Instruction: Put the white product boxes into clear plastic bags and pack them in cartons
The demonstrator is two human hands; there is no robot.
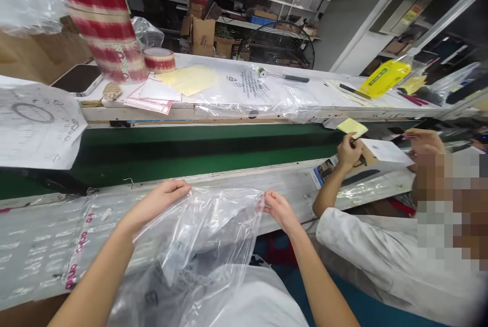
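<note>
A clear plastic bag (213, 235) hangs between my two hands, its top edge stretched across in front of me. My left hand (170, 195) pinches one corner of that edge, fingers pressed together. At the opposite corner, my right hand (277, 210) grips the film between thumb and fingers. The lower part of the bag drapes down over my lap, wrinkled and see-through. Beneath it runs a work ledge covered in plastic film (49, 245).
A co-worker's hand (349, 151) at right holds a yellow slip (353, 127) near a white box (385, 151). Beyond the green conveyor belt (213, 151), a shelf carries stacked tape rolls (102, 27), a phone (78, 79), a hammer-like tool (284, 76) and a yellow bottle (386, 77).
</note>
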